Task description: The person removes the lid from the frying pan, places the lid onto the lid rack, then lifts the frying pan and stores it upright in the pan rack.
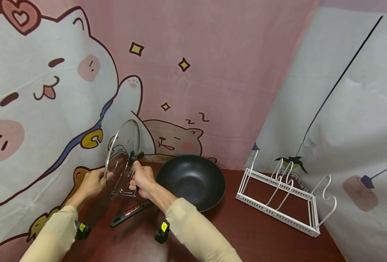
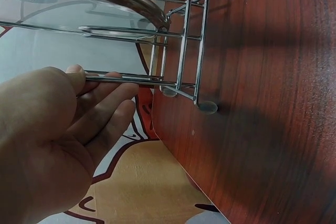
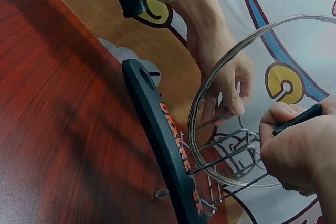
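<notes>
My right hand (image 1: 144,181) grips the black handle (image 3: 299,120) of a clear glass lid with a metal rim (image 1: 107,167). The lid stands nearly upright, its lower edge down among the wires of a chrome wire rack (image 2: 184,45). On the far side of the lid, my left hand (image 1: 92,183) pinches one of the rack's wires between thumb and fingers, as the left wrist view (image 2: 58,124) shows. The rack's round feet rest on or close to the tabletop. A black frying pan (image 1: 193,182) sits just right of my right hand, its handle (image 1: 131,213) passing below that forearm.
A white metal rack (image 1: 278,214) with upright wire dividers stands on the right of the dark red wooden table (image 1: 232,236). Behind and at both sides hangs a cloth (image 1: 219,72) printed with cartoon animals, close to the lid and the chrome rack.
</notes>
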The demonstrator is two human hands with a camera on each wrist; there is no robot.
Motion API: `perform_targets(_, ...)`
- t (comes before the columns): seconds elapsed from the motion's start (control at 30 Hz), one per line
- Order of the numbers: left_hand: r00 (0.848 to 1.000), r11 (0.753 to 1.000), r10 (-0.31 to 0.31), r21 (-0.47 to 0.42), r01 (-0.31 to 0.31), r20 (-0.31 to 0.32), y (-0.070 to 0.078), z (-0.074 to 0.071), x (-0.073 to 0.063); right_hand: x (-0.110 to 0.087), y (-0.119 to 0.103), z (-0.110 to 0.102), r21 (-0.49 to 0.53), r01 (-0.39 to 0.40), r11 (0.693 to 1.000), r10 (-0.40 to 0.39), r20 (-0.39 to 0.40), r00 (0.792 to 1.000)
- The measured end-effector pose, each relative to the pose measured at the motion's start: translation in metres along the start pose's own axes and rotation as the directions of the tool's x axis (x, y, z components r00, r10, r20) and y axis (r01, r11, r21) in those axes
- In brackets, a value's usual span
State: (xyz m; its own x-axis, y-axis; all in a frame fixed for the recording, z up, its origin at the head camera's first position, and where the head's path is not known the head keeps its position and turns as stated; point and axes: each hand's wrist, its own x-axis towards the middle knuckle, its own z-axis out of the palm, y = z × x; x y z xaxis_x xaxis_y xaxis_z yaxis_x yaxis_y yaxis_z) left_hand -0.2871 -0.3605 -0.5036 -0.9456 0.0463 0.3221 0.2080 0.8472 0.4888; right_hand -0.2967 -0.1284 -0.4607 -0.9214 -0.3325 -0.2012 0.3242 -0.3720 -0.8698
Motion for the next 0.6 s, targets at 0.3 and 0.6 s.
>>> perform_targets(0.3,1.000,1.000,-0.015,-0.010,0.015,0.006,-0.0008,-0.0002,-0.0016,-0.0012,-0.0004,-0.0002,-0.027,-0.003,1.000,0.003,0.018,1.000)
perform_targets(0.6,0.999,0.999,-0.041,-0.016,0.042,0.028,-0.0005,-0.0006,-0.0015,0.0013,0.0011,-0.0020,-0.039,0.000,0.999,0.001,0.013,1.000)
